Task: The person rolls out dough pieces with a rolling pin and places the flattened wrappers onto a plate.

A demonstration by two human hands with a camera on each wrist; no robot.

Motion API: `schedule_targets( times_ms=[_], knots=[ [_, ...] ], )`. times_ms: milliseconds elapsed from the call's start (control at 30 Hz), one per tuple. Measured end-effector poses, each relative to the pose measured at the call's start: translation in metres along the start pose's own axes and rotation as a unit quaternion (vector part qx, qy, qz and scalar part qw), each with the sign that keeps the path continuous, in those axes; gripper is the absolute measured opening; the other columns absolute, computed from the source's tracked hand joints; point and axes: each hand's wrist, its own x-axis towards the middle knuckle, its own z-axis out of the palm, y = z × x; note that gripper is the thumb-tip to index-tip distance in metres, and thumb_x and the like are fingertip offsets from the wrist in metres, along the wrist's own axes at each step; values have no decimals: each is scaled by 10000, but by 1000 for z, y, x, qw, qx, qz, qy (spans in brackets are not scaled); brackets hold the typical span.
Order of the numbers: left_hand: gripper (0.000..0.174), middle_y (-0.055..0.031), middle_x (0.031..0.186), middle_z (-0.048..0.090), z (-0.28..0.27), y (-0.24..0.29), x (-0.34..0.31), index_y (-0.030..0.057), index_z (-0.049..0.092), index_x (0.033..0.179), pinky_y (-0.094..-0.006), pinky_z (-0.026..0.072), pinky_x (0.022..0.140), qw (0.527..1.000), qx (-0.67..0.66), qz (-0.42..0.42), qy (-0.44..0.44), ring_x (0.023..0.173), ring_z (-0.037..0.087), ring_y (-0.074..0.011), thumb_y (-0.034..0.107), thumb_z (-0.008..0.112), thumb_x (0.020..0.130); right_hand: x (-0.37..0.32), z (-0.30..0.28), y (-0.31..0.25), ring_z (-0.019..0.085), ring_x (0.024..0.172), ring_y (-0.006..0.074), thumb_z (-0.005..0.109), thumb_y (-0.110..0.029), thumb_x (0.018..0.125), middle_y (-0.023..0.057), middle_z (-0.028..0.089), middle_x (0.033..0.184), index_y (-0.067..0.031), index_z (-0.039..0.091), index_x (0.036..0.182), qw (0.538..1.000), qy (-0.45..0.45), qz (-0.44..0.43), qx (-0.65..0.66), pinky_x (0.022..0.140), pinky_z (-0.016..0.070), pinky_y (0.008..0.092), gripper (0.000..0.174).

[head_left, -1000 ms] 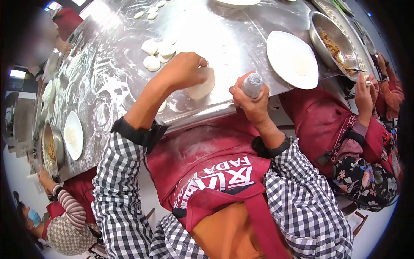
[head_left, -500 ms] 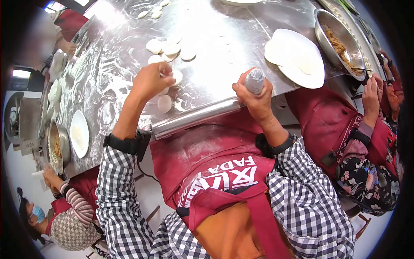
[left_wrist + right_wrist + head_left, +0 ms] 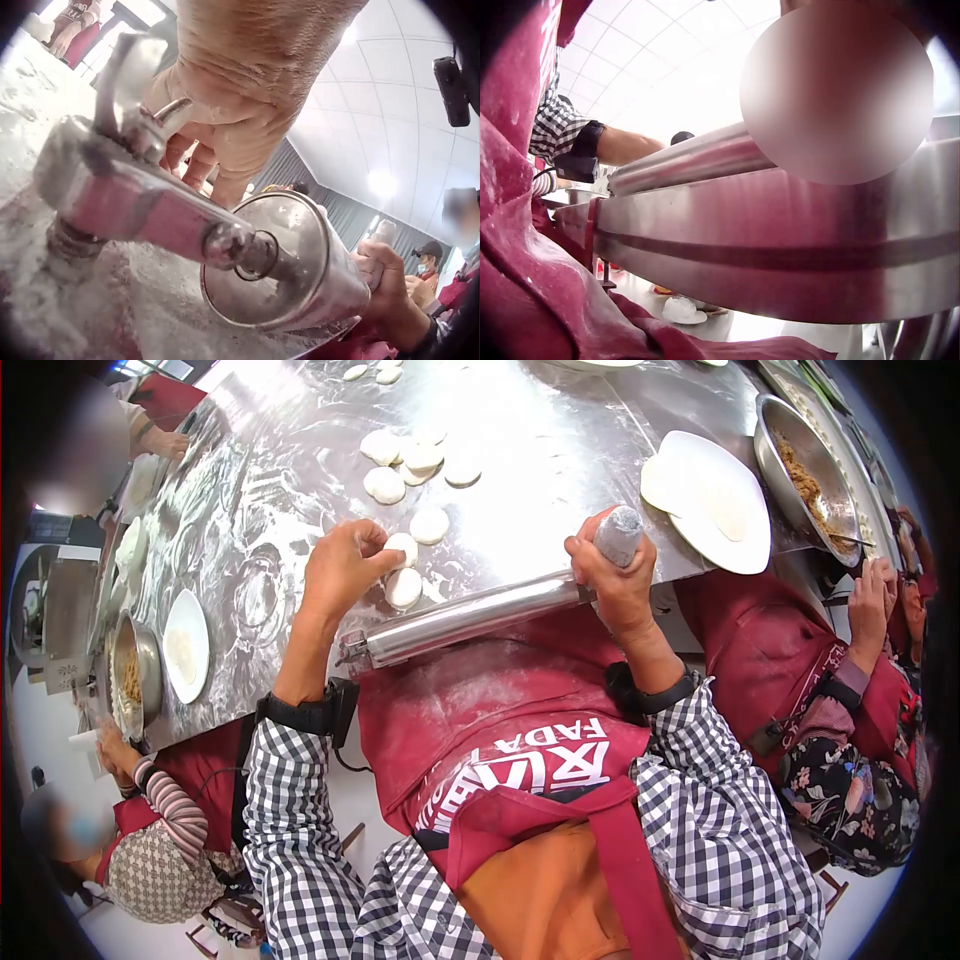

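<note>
On the floury metal table, my left hand (image 3: 345,572) has its thumb and curled fingers at a small round dough disc (image 3: 403,547), pinching its edge. Right beside lie another dough disc (image 3: 404,589) and a third disc (image 3: 430,525). My right hand (image 3: 618,575) grips an upright grey handle (image 3: 619,536) at the right end of a metal roller (image 3: 470,620). This roller runs along the table's front edge. In the left wrist view, a clamp with a wing nut (image 3: 139,97) stands before the roller's round end (image 3: 266,259), my left hand (image 3: 240,90) above it.
A white plate (image 3: 745,550) on the right holds thin wrappers, one wrapper (image 3: 658,485) overlapping its left rim. Beyond stands a steel bowl (image 3: 848,485) of brown filling. Several more dough discs (image 3: 385,484) lie farther back. People sit close on both sides.
My left hand has left a flat wrapper near the roller and moved left to the small dough discs. A wrapper now overlaps the plate's left rim. My right hand still grips the handle.
</note>
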Motion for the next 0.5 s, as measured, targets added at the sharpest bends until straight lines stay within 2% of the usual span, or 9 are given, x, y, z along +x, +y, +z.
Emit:
schedule_targets(
  times_ms=[33, 167, 267, 300, 400, 500],
  knots=[
    [269, -124, 829, 657, -2, 6, -5, 19, 640, 841, -325, 489, 673, 999, -1, -30, -15, 774, 636, -200, 214, 707, 669, 0, 0, 0, 522, 550, 92, 703, -72, 686, 13, 559, 612, -39, 525, 720, 1000, 1, 0, 1, 542, 438, 257, 184],
    [243, -112, 725, 621, 15, -9, -7, 31, 595, 786, -330, 475, 646, 995, 46, 77, 44, 698, 612, -250, 209, 712, 671, 1, 0, 1, 529, 554, 95, 709, -77, 687, 13, 558, 613, -37, 528, 724, 1000, 0, 6, 8, 545, 441, 259, 189],
    [198, -86, 729, 625, 21, 3, -10, 13, 584, 833, -253, 476, 638, 995, 14, 92, 37, 684, 596, -123, 121, 682, 700, 1, -1, 0, 533, 554, 98, 711, -82, 689, 14, 556, 615, -35, 530, 726, 1000, -12, 18, 13, 545, 443, 261, 190],
    [182, -73, 764, 630, 24, 2, -7, 11, 569, 864, -244, 478, 652, 994, -21, 104, 27, 724, 600, -113, 90, 667, 732, 1, -1, 0, 533, 554, 99, 711, -84, 689, 14, 555, 615, -34, 531, 727, 1000, -17, 21, 15, 544, 444, 262, 191],
    [186, -71, 749, 631, 33, 8, -8, 7, 595, 859, -263, 480, 653, 968, -231, 95, 11, 718, 601, -131, 105, 676, 723, 0, 0, 0, 530, 544, 102, 709, -84, 690, 14, 548, 612, -33, 535, 731, 1000, -5, 3, 16, 534, 441, 263, 186],
    [178, -49, 778, 632, 33, 14, -20, -9, 601, 897, -239, 478, 668, 965, -240, 80, -71, 748, 594, -103, 72, 658, 748, -1, 0, 1, 528, 539, 105, 708, -86, 688, 17, 544, 612, -35, 537, 730, 1000, -6, -7, 5, 530, 438, 263, 183]
  ],
)
